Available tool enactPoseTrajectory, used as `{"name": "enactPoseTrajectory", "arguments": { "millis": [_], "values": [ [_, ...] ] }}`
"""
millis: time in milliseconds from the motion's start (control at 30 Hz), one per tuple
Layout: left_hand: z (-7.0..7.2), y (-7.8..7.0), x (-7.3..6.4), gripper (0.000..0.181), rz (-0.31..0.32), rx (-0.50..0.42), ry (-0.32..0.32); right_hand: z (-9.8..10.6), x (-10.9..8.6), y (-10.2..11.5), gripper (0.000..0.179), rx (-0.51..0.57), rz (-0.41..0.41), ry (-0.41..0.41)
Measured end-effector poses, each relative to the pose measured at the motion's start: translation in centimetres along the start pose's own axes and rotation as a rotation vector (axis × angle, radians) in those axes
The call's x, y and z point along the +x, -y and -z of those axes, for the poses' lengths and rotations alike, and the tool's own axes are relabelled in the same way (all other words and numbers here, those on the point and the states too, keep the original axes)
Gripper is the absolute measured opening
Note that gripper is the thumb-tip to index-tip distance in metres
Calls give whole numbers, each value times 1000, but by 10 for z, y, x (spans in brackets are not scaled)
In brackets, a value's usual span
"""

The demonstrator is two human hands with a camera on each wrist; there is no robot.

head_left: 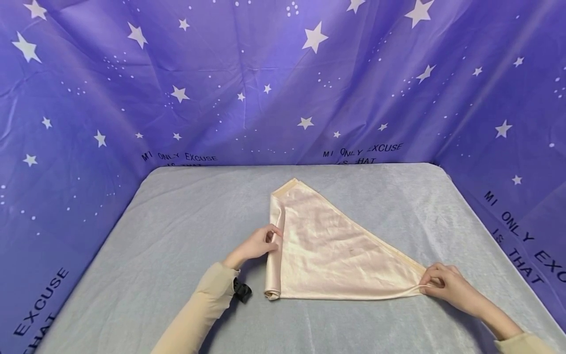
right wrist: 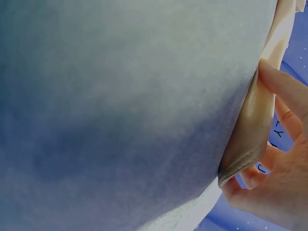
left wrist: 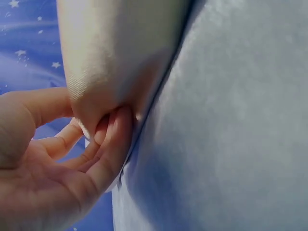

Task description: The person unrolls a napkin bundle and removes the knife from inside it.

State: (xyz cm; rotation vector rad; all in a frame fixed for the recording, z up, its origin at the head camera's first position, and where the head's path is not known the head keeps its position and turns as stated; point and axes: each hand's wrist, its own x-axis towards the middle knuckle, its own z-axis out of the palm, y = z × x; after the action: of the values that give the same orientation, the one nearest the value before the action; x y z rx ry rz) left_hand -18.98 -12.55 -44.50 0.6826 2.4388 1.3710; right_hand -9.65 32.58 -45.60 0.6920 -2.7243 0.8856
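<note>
A shiny pale pink satin cloth (head_left: 340, 250) lies on the table in a roughly triangular shape, its left side wound into a narrow roll (head_left: 274, 265). At the middle of that roll, my left hand (head_left: 260, 242) grips the fabric between thumb and fingers. The left wrist view has this hand (left wrist: 72, 163) curled about the satin, some fingertips hidden in its folds. My right hand (head_left: 451, 287) pinches the cloth's far right corner, which bunches slightly there. In the right wrist view, the right hand (right wrist: 284, 168) holds a stitched end of the cloth (right wrist: 252, 120) near the table edge.
A grey-blue covered table (head_left: 177, 216) lies under the cloth. Purple curtains (head_left: 247, 73) with white stars and black lettering rise at the back and both sides. A black strap piece (head_left: 242, 290) hangs at the left wrist.
</note>
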Motion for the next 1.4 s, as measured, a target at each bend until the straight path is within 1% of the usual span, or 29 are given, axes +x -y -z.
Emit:
{"name": "enactPoseTrajectory", "arguments": {
  "millis": [167, 333, 500, 633, 667, 900, 1000, 1233, 1400],
  "values": [
    [5, 6, -6, 26, 21, -66, -40, 0, 0, 0, 29, -6, -11, 10],
    [10, 9, -13, 28, 56, -117, -61, 0, 0, 0, 28, -1, -12, 9],
    [13, 13, -18, 29, 84, -187, -84, 0, -1, 0, 30, 9, 1, 5],
    [15, 16, -21, 30, 109, -217, -94, 0, 0, -1, 31, 11, 8, 4],
    [16, 17, -22, 30, 106, -225, -92, 0, 0, -1, 31, 10, 7, 5],
    [18, 22, -25, 32, 149, -298, -83, 1, 0, -1, 29, 7, -5, 16],
    [20, 23, -26, 33, 154, -310, -82, 1, 0, -1, 29, 10, -4, 22],
    [22, 25, -28, 33, 137, -331, -69, 1, 0, -1, 30, 10, 4, 19],
    [23, 28, -29, 34, 147, -331, -53, 1, 0, -1, 29, 19, -1, 19]
  ]
}}
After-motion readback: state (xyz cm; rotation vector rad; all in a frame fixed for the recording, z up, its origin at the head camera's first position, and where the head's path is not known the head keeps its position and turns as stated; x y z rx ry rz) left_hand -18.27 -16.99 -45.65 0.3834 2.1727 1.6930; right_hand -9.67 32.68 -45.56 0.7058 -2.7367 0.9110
